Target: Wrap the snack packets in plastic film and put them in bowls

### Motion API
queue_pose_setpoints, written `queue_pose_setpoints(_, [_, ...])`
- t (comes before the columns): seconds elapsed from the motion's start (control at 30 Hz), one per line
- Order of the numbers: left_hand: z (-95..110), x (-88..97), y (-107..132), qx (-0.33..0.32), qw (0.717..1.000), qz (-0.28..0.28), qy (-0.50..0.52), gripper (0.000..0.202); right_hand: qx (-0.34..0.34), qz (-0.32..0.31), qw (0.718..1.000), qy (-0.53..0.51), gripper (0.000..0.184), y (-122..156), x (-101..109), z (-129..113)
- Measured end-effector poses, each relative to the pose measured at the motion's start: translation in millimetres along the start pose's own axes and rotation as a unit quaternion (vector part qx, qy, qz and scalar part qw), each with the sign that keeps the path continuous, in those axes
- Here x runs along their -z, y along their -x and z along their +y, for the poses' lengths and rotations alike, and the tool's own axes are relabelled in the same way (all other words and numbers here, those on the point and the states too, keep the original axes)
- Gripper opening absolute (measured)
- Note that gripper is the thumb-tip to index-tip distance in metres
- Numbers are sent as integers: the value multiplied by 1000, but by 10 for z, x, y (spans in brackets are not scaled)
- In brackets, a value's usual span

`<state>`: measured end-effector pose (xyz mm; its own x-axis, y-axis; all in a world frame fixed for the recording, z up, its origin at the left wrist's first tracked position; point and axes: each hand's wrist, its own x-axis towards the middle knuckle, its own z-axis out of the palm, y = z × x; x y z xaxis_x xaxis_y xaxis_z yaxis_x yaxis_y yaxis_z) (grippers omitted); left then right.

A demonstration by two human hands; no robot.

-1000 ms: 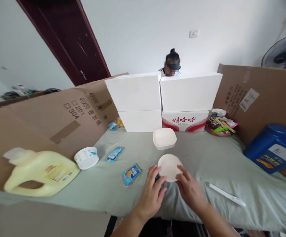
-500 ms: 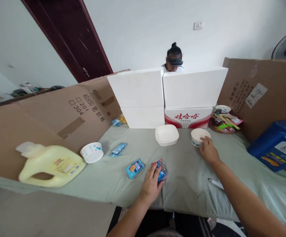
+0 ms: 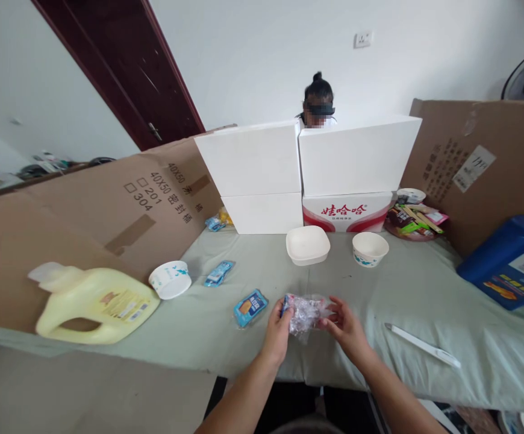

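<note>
My left hand (image 3: 276, 334) grips one end of the crinkled clear packet (image 3: 306, 313), thumb on top, and my right hand (image 3: 347, 333) pinches its other edge. I have it over the near side of the cloth-covered worktop (image 3: 199, 337). A blue packet (image 3: 250, 307) lies just left; beyond stand a white tray (image 3: 309, 261) and a paper bowl (image 3: 368, 260); a slim white tool (image 3: 422, 345) lies to the right.

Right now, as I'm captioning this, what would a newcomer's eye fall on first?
Probably the stacked white boxes at the back. Then the yellow jug at left and blue jug at right. Front and centre, the left hand holds a shiny packet, the right hand at its edge.
</note>
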<state>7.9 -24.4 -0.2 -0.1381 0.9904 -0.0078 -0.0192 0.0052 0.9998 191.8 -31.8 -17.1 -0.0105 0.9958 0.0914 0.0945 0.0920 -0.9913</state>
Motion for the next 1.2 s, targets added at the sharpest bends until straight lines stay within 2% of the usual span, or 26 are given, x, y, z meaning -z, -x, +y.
queue_pose_setpoints(0.07, [-63,-43,65,39,999,-20,5,40,12,14,999,45,41,43,-18,-18])
queue_pose_setpoints(0.1, [-100,-62,91,36,999,-22,-25,39,25,21,996,89,34,67,-5,-26])
queue_pose_setpoints(0.17, [-173,-95,130,-24,991,-16,-132,37,65,39,980,181,27,115,43,-33])
queue_pose_setpoints(0.2, [-204,-112,143,-70,978,-8,-196,39,89,47,969,225,26,139,68,-29])
queue_pose_setpoints(0.27, [-251,-142,167,-167,935,12,-313,48,129,60,942,304,26,186,97,-10])
queue_pose_setpoints(0.37, [-275,-173,212,-290,865,29,-408,49,155,55,906,390,25,256,59,32])
queue_pose_setpoints(0.47, [-246,-180,261,-381,810,-27,-444,37,169,24,900,400,29,317,-27,29])
queue_pose_setpoints(0.57, [-192,-165,292,-412,780,-103,-461,38,184,-20,907,378,30,350,4,-41])
queue_pose_setpoints(0.63, [-168,-140,306,-405,781,-118,-461,39,182,-27,910,373,27,363,168,-93])
queue_pose_setpoints(0.7, [-162,-108,324,-405,786,-120,-453,40,172,11,901,398,24,384,456,-116])
queue_pose_setpoints(0.77, [-165,-76,345,-406,791,-121,-442,39,146,78,873,460,25,425,825,-90])
queue_pose_setpoints(0.83, [-166,-55,364,-401,797,-126,-433,36,79,123,826,544,25,482,1191,-27])
queue_pose_setpoints(0.9, [-160,-51,373,-392,803,-136,-428,38,1,130,790,599,25,533,1462,39])
queue_pose_setpoints(0.97, [-154,-59,370,-386,806,-146,-424,43,-33,116,782,612,23,558,1563,63])
queue_pose_setpoints(1.0, [-153,-65,366,-383,808,-146,-424,43,-24,105,793,600,24,557,1538,48])
queue_pose_setpoints(1.07, [-156,-76,357,-382,810,-136,-423,37,26,75,832,548,28,529,1342,-38])
queue_pose_setpoints(1.13, [-161,-81,353,-381,813,-126,-421,32,80,29,870,486,31,474,1005,-174])
queue_pose_setpoints(1.2, [-158,-80,357,-383,816,-121,-416,26,115,-33,878,463,31,397,622,-315])
